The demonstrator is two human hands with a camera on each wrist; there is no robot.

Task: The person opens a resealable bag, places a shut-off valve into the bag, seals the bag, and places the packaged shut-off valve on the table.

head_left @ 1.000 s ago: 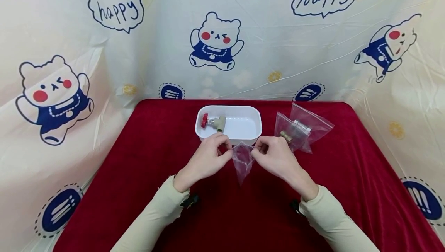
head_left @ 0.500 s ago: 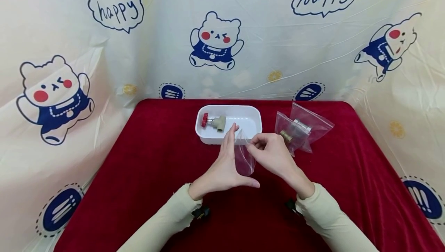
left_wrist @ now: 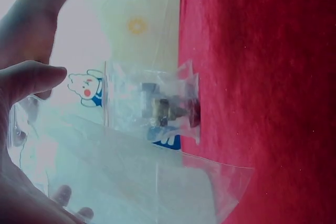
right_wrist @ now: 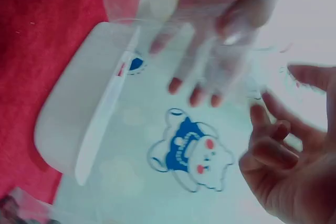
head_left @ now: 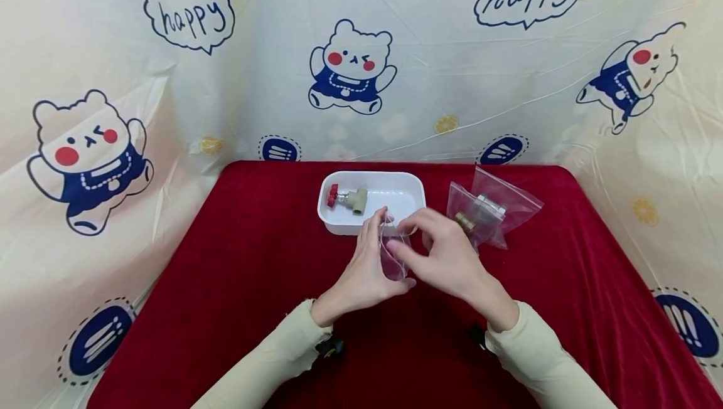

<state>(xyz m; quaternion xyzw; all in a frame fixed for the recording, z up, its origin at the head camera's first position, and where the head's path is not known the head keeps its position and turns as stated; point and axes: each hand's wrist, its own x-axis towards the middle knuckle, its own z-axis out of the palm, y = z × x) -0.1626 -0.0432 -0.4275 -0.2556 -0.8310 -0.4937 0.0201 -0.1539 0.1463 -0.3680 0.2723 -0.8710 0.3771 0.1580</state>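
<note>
My left hand (head_left: 361, 271) holds an upright clear zip bag (head_left: 393, 265) in front of the white tray, thumb on the near side and fingers along the left. The bag's mouth gapes between that thumb and the fingertips. No contents show inside the bag (left_wrist: 131, 177) in the left wrist view. At the mouth's right side is my right hand (head_left: 443, 252), thumb and forefinger spread. The right wrist view shows these right fingers (right_wrist: 273, 150) bent loosely, apart from the bag, pinching nothing. Through the film, several left fingers are visible there.
A valve (head_left: 353, 199) with a tan body and red handwheel lies at the left in the white tray (head_left: 344, 229). To the right, two clear zip bags overlap; one holds a brass fitting (head_left: 465, 221), the other a silvery metal part (head_left: 491, 204). Red cloth (head_left: 254, 283) covers the table.
One second ago both hands pinched the bag's top edges. The left hand then spread along the bag's left side and now curves round it. The right hand has let go of the edge.
</note>
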